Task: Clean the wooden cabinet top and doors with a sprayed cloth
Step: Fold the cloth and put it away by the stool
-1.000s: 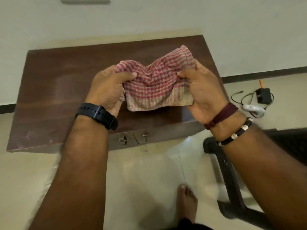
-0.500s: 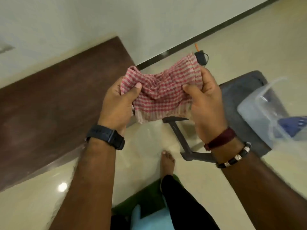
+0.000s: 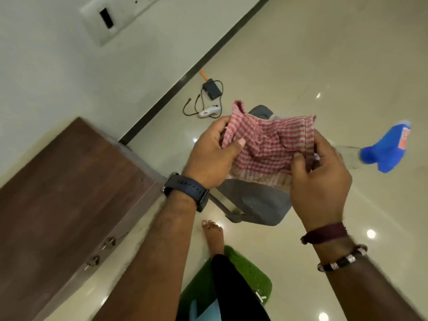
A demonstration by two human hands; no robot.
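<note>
Red-and-white checked cloth [image 3: 268,144] is held bunched between both hands in mid-air above a grey chair [image 3: 254,205] and the tiled floor [image 3: 324,66], well apart from the wooden cabinet [image 3: 69,186] at lower left. The left hand [image 3: 208,158] is seen with thumb pressed over one edge, its grip closed on the fabric, while the right hand [image 3: 322,179] is shown pinching the opposite edge with curled fingers. A blurred blue spray bottle [image 3: 384,149] is seen just beyond the right hand.
</note>
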